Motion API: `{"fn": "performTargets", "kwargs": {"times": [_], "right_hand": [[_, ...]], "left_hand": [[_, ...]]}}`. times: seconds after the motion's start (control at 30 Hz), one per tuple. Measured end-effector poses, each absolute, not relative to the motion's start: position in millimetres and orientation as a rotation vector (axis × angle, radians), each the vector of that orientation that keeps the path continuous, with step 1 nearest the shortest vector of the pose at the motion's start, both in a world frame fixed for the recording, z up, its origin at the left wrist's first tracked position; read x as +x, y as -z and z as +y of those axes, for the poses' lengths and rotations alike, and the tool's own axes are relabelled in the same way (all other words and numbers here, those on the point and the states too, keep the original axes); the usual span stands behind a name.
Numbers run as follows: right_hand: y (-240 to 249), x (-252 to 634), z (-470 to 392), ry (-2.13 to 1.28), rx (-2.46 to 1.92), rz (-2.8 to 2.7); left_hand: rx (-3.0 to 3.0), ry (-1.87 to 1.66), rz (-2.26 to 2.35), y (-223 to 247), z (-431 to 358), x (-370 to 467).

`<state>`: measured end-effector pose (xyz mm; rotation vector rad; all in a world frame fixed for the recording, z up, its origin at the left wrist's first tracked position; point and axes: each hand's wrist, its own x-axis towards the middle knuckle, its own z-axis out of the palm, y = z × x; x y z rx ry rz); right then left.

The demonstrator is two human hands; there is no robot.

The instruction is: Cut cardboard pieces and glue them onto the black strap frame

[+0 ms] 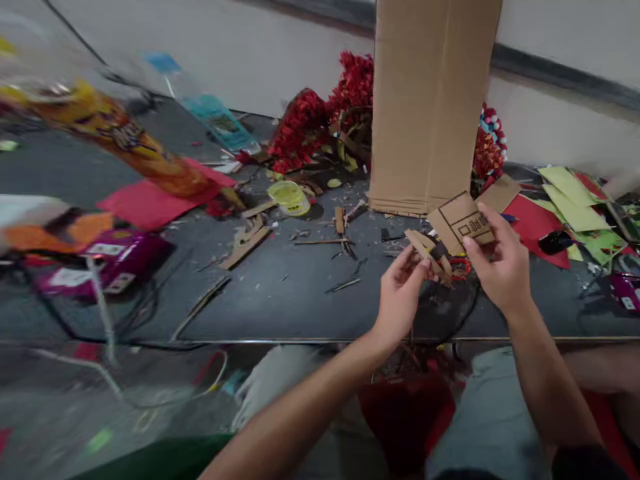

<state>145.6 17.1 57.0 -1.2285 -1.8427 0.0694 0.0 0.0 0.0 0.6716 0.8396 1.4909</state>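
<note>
Both of my hands are raised over the right half of the dark table. My left hand [401, 290] pinches a narrow, curved strip of cardboard [424, 251] between thumb and fingers. In my right hand [503, 263] is a small square cardboard piece [457, 223] with black printing, gripped at its right side. The two pieces are close together, and whether they touch cannot be told. Just below and behind them, a red-orange ring-shaped handle [460, 269] shows on the table, partly hidden.
A tall cardboard panel [425, 107] stands behind my hands, beside red tufted decorations [305, 127]. Leftward are a yellow tub [289, 198], cardboard scraps [246, 247], an orange tube [130, 143], a blue bottle [220, 120] and a purple device [107, 263]. Yellow-green papers [575, 197] lie right.
</note>
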Motion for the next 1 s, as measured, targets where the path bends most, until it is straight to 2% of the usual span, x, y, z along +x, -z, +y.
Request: {"fn": "performTargets", "kwargs": {"times": [0.17,0.77,1.0], "right_hand": [[-77.6,122.4,26.5,0.003,-1.156,-2.027],[-74.1,128.3,20.9,0.059,-1.127,-2.045],[-76.1,125.4,21.9,0.051,-1.128,-2.084]], "left_hand": [[0.750,-1.533,0.829,-2.3,-2.9,-2.6],[1.059,-1.545,0.848,-6.3,-8.3,-10.9],[0.964,-1.470,0.900,-6.8,-9.6,-10.5]]}}
